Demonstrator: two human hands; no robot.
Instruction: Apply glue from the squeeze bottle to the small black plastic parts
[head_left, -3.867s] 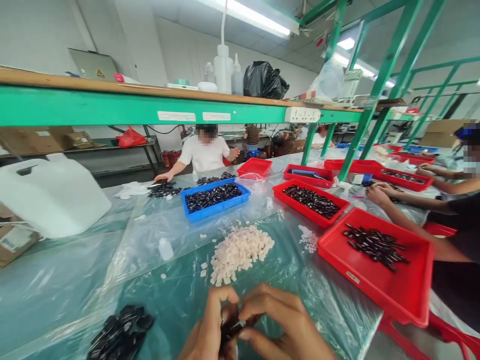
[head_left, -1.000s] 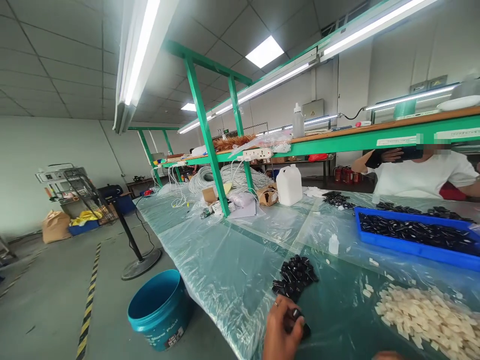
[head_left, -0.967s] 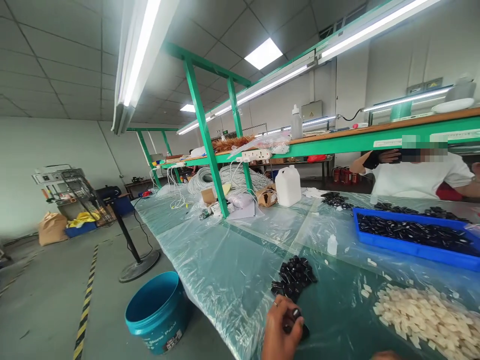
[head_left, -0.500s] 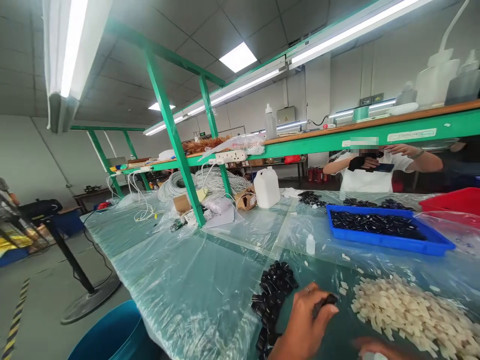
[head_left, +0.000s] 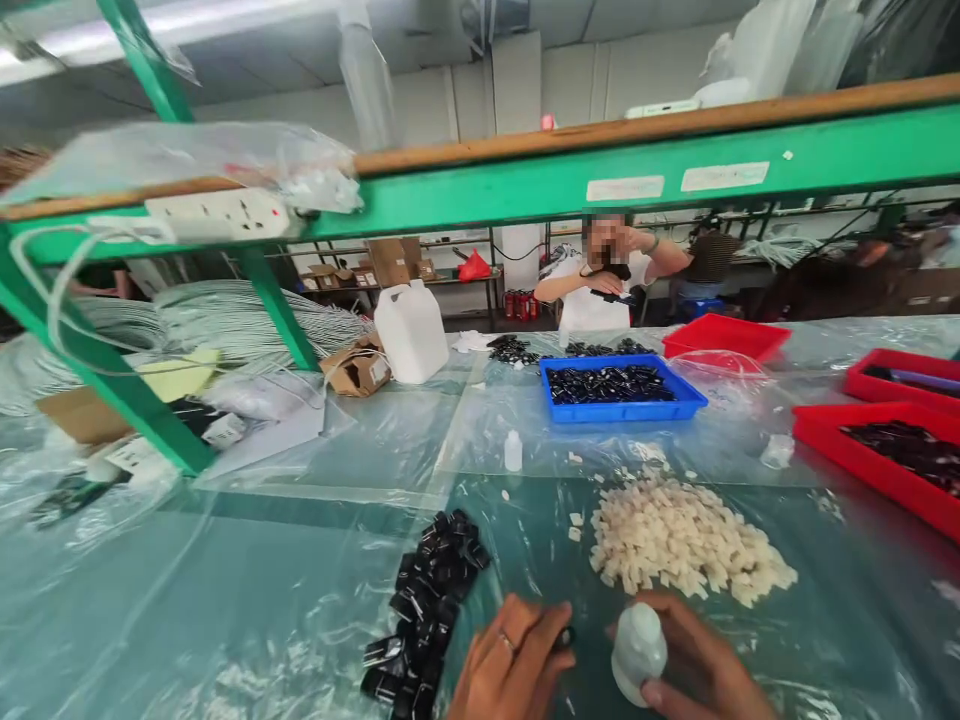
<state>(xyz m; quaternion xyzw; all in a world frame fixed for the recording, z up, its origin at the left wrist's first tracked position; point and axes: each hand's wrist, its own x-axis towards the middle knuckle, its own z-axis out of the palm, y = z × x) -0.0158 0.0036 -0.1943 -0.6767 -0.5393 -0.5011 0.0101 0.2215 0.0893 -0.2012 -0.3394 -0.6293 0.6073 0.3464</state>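
Observation:
My left hand [head_left: 504,660] is closed around a small black part [head_left: 565,637], mostly hidden by the fingers, with one end showing at the fingertips. In my right hand [head_left: 709,660] is a small translucent white squeeze bottle [head_left: 639,655], gripped from its right side and tilted slightly, cap end up. The two hands are close but apart, low over the table. Left of my left hand lies a heap of shiny black parts [head_left: 431,600]. Beyond my right hand spreads a pile of small cream-white pieces [head_left: 682,540], with a few strays beside it.
Another small white bottle [head_left: 513,452] stands mid-table. Behind it are a blue tray [head_left: 622,412] of black parts, red trays [head_left: 825,450] at right and a white jug [head_left: 411,335]. A green shelf [head_left: 480,190] crosses overhead. A person [head_left: 600,285] sits across the table.
The view has swung right and down. My right hand, blurred at the bottom edge before, is now in sight with the bottle. My left hand still holds a black part, palm turned further down.

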